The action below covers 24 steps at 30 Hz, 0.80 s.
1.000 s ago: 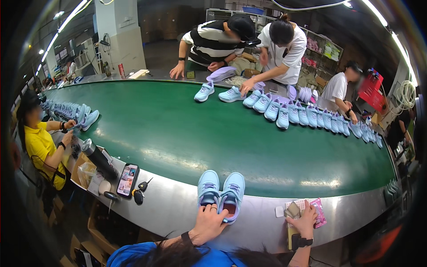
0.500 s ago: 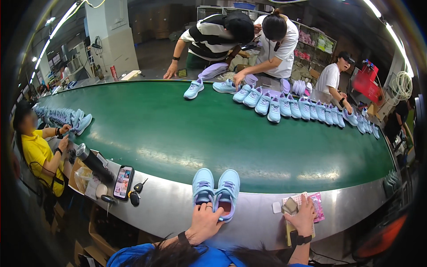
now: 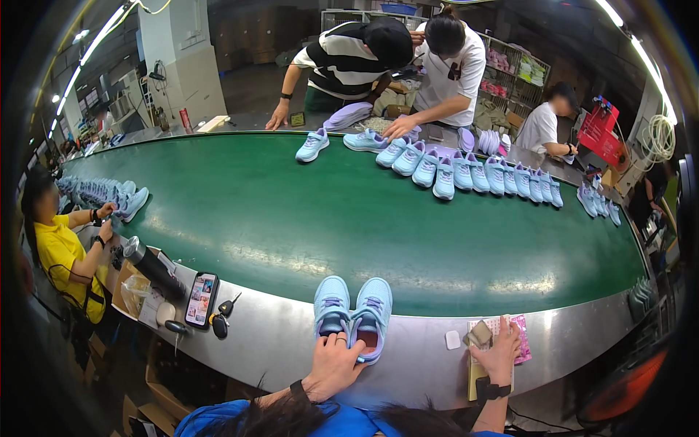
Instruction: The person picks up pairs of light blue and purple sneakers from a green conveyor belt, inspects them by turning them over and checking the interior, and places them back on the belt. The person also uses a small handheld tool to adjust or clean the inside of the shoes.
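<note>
My left hand (image 3: 338, 365) is closed on the heel ends of two light blue sneakers with lilac laces, the left shoe (image 3: 332, 298) and the right shoe (image 3: 374, 300). Side by side, they stand with toes pointing away, partly over the green belt's near edge. Fingers reach into the collars, hiding part of the openings. On the right of the metal ledge my right hand (image 3: 496, 355) has its fingers spread, beside a small greyish-beige block (image 3: 480, 334). Under that hand lie a yellowish pad (image 3: 476, 380) and a pink packet (image 3: 521, 336), both partly covered.
A green conveyor belt (image 3: 291, 211) runs behind the metal ledge (image 3: 269, 339). A row of matching sneakers (image 3: 462, 173) lines its far side, where several people work. Left on the ledge are a phone (image 3: 202, 298), keys (image 3: 221, 319) and a dark flask (image 3: 154, 269). A white piece (image 3: 453, 340) lies right.
My right hand and the block have shifted slightly right. My left hand and its shoes stay nearly still. The far row has moved a little left, and a far-right worker has lifted a shoe off.
</note>
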Each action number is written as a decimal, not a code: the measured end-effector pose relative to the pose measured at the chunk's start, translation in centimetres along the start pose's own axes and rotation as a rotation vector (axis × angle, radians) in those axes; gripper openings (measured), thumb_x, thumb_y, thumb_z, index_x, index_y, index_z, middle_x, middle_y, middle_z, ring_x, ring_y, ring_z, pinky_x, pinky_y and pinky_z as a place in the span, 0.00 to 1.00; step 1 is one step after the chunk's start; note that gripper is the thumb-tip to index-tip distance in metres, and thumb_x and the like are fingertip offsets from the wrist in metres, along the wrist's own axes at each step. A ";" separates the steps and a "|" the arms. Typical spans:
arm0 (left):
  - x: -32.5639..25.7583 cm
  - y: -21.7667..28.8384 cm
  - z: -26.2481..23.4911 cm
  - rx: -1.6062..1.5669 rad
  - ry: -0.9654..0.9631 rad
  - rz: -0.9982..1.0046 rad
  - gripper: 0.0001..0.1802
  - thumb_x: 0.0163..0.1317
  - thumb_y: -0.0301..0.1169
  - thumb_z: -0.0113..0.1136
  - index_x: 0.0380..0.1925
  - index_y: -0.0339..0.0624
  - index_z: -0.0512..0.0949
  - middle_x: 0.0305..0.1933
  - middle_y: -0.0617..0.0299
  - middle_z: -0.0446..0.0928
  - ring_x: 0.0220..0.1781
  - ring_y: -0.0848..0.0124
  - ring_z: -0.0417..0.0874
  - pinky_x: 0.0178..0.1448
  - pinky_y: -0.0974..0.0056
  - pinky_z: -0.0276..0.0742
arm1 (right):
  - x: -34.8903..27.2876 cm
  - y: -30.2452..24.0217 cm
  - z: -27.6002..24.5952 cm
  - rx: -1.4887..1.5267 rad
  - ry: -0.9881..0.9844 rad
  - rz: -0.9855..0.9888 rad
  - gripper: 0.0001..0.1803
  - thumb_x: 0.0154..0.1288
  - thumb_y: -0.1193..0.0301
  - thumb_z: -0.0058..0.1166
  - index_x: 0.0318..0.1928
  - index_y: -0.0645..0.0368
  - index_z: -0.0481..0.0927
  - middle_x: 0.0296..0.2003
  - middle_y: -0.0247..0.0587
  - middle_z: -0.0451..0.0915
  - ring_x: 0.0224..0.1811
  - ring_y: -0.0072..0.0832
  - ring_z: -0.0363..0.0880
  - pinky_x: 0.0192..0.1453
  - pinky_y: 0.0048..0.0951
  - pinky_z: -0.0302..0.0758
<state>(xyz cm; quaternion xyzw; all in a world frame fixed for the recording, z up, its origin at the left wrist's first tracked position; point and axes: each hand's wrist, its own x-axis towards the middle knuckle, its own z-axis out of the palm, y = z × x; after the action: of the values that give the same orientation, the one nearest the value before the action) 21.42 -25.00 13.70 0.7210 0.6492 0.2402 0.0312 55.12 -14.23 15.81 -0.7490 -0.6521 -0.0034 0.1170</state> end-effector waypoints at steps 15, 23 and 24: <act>4.4 -2.6 -2.2 -0.152 0.082 0.057 0.18 0.44 0.42 0.70 0.36 0.53 0.79 0.30 0.57 0.73 0.38 0.59 0.75 0.44 0.57 0.64 | 1.4 1.7 0.8 -0.049 -0.082 -0.030 0.54 0.34 0.53 0.71 0.65 0.54 0.61 0.63 0.55 0.54 0.64 0.57 0.53 0.63 0.61 0.54; 11.7 -4.5 -2.1 0.026 0.300 0.031 0.17 0.41 0.38 0.72 0.34 0.52 0.79 0.36 0.56 0.71 0.46 0.61 0.71 0.52 0.54 0.59 | -0.5 1.1 1.4 -0.046 -0.003 -0.153 0.52 0.37 0.48 0.68 0.64 0.55 0.62 0.65 0.55 0.55 0.67 0.54 0.50 0.67 0.61 0.45; 12.3 -5.2 -1.1 0.049 0.301 -0.004 0.18 0.41 0.37 0.72 0.35 0.52 0.79 0.38 0.56 0.70 0.48 0.60 0.70 0.53 0.53 0.58 | -0.9 0.4 2.1 -0.029 0.010 -0.171 0.52 0.38 0.48 0.68 0.64 0.55 0.62 0.65 0.55 0.55 0.67 0.54 0.50 0.66 0.61 0.45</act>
<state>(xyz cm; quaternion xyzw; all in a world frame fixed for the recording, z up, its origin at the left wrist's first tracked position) 16.68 -12.74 16.57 0.6760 0.6538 0.3295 -0.0836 55.02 -14.75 13.59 -0.6922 -0.7129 -0.0265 0.1089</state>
